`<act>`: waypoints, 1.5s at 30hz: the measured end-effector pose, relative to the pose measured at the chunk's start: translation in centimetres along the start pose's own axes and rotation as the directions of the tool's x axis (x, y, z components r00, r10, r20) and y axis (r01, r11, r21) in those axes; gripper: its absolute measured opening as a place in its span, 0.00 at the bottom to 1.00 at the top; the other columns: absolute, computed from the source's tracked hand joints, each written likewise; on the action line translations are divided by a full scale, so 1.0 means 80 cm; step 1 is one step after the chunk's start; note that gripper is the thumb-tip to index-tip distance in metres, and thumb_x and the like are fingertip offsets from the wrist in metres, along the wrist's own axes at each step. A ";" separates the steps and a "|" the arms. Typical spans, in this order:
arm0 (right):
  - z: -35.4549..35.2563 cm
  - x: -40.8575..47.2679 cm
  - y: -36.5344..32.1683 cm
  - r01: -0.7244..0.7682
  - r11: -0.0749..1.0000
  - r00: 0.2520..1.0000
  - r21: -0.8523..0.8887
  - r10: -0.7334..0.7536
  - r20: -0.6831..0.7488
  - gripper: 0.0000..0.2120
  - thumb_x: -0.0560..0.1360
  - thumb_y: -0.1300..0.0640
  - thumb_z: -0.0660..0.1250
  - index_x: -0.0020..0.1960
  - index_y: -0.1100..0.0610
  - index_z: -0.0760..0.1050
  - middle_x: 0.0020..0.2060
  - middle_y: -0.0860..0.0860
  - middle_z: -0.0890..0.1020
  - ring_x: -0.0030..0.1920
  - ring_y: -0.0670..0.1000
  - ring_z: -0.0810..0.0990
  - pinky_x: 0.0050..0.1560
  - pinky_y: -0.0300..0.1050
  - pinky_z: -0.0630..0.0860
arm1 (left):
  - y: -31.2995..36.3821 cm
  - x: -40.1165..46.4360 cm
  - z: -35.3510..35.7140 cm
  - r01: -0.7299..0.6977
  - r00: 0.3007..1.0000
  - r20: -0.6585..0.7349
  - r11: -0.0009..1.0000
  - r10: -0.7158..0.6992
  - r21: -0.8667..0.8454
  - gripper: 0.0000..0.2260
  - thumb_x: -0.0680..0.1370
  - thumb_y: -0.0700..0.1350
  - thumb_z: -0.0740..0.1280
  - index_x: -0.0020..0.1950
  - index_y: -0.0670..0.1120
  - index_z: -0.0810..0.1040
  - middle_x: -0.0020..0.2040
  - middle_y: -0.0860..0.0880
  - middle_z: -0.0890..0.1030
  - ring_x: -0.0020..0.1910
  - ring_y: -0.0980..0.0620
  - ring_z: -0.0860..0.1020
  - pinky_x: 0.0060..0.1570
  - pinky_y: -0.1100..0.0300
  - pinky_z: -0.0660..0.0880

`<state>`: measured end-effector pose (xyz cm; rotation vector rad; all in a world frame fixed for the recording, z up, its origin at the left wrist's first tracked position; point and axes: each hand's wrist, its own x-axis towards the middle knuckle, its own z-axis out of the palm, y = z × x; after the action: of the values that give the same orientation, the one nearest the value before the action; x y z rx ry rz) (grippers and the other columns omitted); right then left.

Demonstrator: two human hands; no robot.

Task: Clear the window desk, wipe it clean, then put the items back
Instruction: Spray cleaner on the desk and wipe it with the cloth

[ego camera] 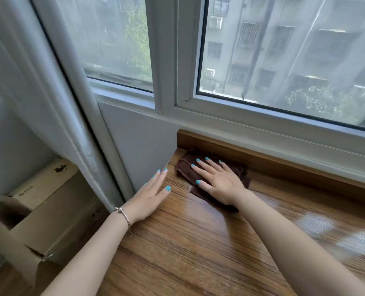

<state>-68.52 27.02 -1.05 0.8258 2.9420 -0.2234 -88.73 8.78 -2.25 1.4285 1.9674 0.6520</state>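
- I have 2 hands out: my left hand [150, 196] and my right hand [216, 181].
- I count 1 dark brown cloth [188, 167].
- There is 1 wooden desk [198, 242].
- I wear 1 thin bracelet [123, 214], on my left wrist.
- I see 2 window panes: the left pane [113, 39] and the right pane [294, 50].
- There is 1 pale curtain [49, 92].
- I count 2 cardboard boxes: the upper box [43, 182] and the lower box [49, 227], though they partly hide each other.
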 end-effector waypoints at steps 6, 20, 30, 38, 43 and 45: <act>-0.011 0.051 -0.015 0.029 1.000 0.999 0.008 -0.029 0.022 0.25 0.82 0.37 0.45 0.78 0.35 0.47 0.79 0.39 0.49 0.79 0.44 0.44 0.76 0.49 0.42 | -0.010 0.001 0.011 -0.078 0.989 -0.139 0.972 0.047 -0.223 0.36 0.72 0.75 0.47 0.77 0.63 0.45 0.76 0.67 0.50 0.72 0.74 0.49 0.70 0.73 0.47; 0.028 -0.056 -0.137 -0.412 0.905 0.904 0.106 0.421 -0.072 0.27 0.79 0.34 0.42 0.77 0.32 0.44 0.79 0.39 0.46 0.79 0.45 0.41 0.77 0.50 0.39 | -0.027 -0.015 0.009 -0.172 0.985 -0.061 0.958 0.162 -0.230 0.36 0.78 0.57 0.63 0.78 0.58 0.42 0.77 0.61 0.50 0.75 0.67 0.49 0.71 0.66 0.48; 0.046 -0.114 -0.212 -0.589 0.802 0.799 0.096 0.596 -0.076 0.25 0.76 0.31 0.37 0.73 0.24 0.39 0.77 0.34 0.42 0.77 0.39 0.36 0.76 0.49 0.38 | -0.038 -0.028 0.014 -0.207 0.978 -0.049 0.931 0.202 -0.300 0.27 0.82 0.56 0.52 0.78 0.58 0.45 0.78 0.59 0.49 0.75 0.66 0.47 0.70 0.67 0.47; 0.017 0.025 -0.123 -0.661 0.742 0.743 0.112 0.668 -0.044 0.25 0.81 0.36 0.44 0.78 0.34 0.49 0.80 0.42 0.50 0.80 0.49 0.45 0.77 0.57 0.44 | -0.038 -0.031 0.007 -0.266 0.964 -0.059 0.934 0.259 -0.238 0.22 0.82 0.56 0.50 0.73 0.69 0.44 0.78 0.62 0.49 0.75 0.68 0.46 0.67 0.70 0.48; 0.013 0.042 -0.121 -0.637 0.763 0.763 0.112 0.645 -0.053 0.25 0.81 0.36 0.44 0.78 0.35 0.48 0.80 0.42 0.49 0.80 0.49 0.44 0.77 0.57 0.43 | -0.035 -0.033 0.002 -0.269 0.963 -0.059 0.947 0.263 -0.177 0.23 0.82 0.57 0.51 0.73 0.69 0.43 0.78 0.61 0.49 0.75 0.67 0.48 0.69 0.66 0.51; 0.019 0.019 -0.146 -0.613 0.782 0.782 0.111 0.621 -0.054 0.26 0.81 0.36 0.45 0.78 0.35 0.47 0.80 0.41 0.48 0.80 0.48 0.43 0.77 0.56 0.43 | -0.037 -0.037 -0.005 -0.288 0.958 -0.028 0.947 0.287 -0.142 0.24 0.82 0.56 0.51 0.74 0.67 0.44 0.79 0.59 0.50 0.76 0.65 0.49 0.72 0.65 0.51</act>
<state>-75.86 17.72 -1.34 1.7910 2.5501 -0.2698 -90.27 5.09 -3.47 1.6373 1.6917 0.9108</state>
